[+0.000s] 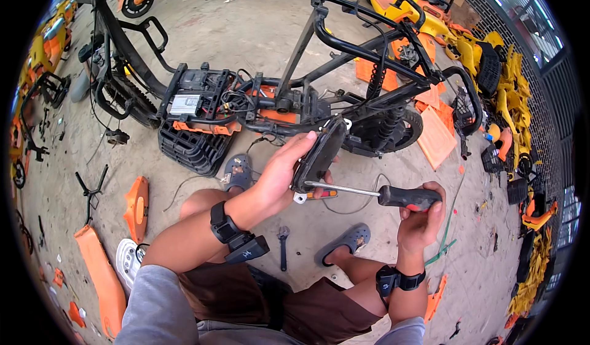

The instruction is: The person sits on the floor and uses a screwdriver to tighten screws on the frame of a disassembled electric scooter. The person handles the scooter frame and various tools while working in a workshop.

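My left hand (pixel 284 165) is closed around a long black housing (pixel 324 151), held upright in front of me. It has pale mounting tabs at its ends, and an orange-and-red strip (pixel 326 194) shows by its lower end. My right hand (pixel 424 219) grips the black-and-red handle of a screwdriver (pixel 393 196). The metal shaft points left, its tip at the housing's lower part; whether it sits in a screw cannot be made out. Some left fingers are hidden behind the housing.
A stripped black scooter frame (pixel 307 87) with exposed wiring stands just ahead. An adjustable wrench (pixel 283 246) lies on the floor between my feet. Orange panels (pixel 101 277) lie at left, others (pixel 436 142) at right. Yellow body parts (pixel 516 111) are piled along the right wall.
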Demonstrator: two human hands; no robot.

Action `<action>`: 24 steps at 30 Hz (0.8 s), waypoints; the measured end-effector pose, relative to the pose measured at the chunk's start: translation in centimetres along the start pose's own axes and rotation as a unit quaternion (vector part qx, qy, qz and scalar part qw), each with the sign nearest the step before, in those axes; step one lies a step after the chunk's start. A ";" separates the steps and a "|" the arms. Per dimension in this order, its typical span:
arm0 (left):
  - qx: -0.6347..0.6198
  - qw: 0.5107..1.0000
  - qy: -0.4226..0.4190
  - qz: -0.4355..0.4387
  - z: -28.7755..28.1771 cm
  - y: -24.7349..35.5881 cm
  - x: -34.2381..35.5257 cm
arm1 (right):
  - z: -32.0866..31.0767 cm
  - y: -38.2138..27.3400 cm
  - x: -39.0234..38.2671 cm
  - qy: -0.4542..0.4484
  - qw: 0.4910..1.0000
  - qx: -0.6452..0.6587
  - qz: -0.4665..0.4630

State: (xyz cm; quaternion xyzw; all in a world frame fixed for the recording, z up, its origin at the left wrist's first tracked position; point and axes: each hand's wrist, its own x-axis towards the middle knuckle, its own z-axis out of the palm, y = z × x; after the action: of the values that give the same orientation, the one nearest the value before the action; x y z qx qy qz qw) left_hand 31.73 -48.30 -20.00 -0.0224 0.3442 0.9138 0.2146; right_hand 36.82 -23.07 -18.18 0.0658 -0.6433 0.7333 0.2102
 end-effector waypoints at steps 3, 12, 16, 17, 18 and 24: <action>0.029 0.999 0.014 -0.015 -0.1 0.0 0.0 | 0.2 0.0 0.0 -0.008 1.000 -0.016 -0.014; 0.044 0.998 0.038 -0.009 0.1 0.1 0.0 | 0.2 0.3 0.1 0.003 0.999 -0.037 -0.031; 0.058 0.996 0.069 -0.009 0.2 0.2 -0.1 | 0.5 0.4 0.1 0.007 0.998 -0.054 -0.041; 0.062 0.995 0.080 -0.008 0.3 0.1 -0.1 | 0.5 0.4 0.0 0.007 0.997 -0.059 -0.042; 0.067 0.994 0.091 -0.006 0.4 0.1 -0.1 | 0.4 0.5 0.0 0.007 0.997 -0.063 -0.045; 0.053 0.992 0.112 -0.002 0.1 -0.2 -0.1 | 0.9 0.3 0.0 0.009 0.996 -0.082 -0.035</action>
State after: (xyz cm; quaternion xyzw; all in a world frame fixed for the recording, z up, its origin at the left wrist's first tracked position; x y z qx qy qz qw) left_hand 31.86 -48.14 -19.98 -0.1140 0.4137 0.8856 0.1776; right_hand 36.50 -23.93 -18.34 0.0637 -0.6969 0.6705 0.2464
